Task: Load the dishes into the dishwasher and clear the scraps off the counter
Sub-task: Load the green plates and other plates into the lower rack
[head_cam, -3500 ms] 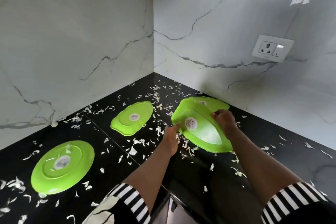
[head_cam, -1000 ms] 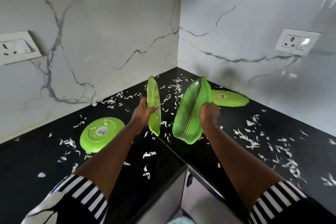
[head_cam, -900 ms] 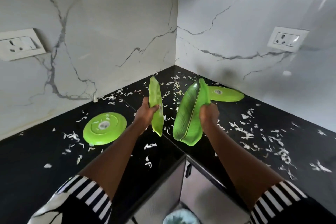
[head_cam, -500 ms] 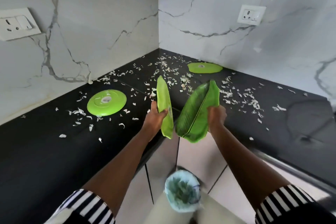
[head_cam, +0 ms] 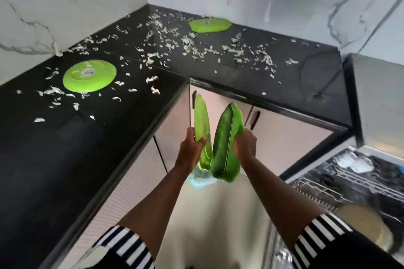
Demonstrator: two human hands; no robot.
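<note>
Left hand (head_cam: 192, 146) grips narrow leaf plate (head_cam: 202, 120); right hand (head_cam: 244, 145) clamps wide leaf plate (head_cam: 226, 137). Both plates upright over lined bin (head_cam: 201, 179). Near round plate (head_cam: 89, 75) and far round plate (head_cam: 209, 25) lie face-down on black counter (head_cam: 43, 148) among scraps (head_cam: 152, 79). Dishwasher rack (head_cam: 328, 183) at right.

The left hand (head_cam: 192, 146) grips a light green leaf plate (head_cam: 201, 120), with its thumb on the near face. The right hand (head_cam: 244, 145) grips a dark green leaf plate (head_cam: 226, 137). Both plates stand on edge between the two sets of fingers, close side by side. Just under the fingers sits a pale blue bin (head_cam: 199, 178). Far left of the fingers, a round green plate (head_cam: 89, 75) lies face down on the black counter (head_cam: 54, 148). Beyond the fingers lie white scraps (head_cam: 152, 79) and a second green plate (head_cam: 209, 25) by the wall. Right of the fingers is the dishwasher rack (head_cam: 349, 181).
</note>
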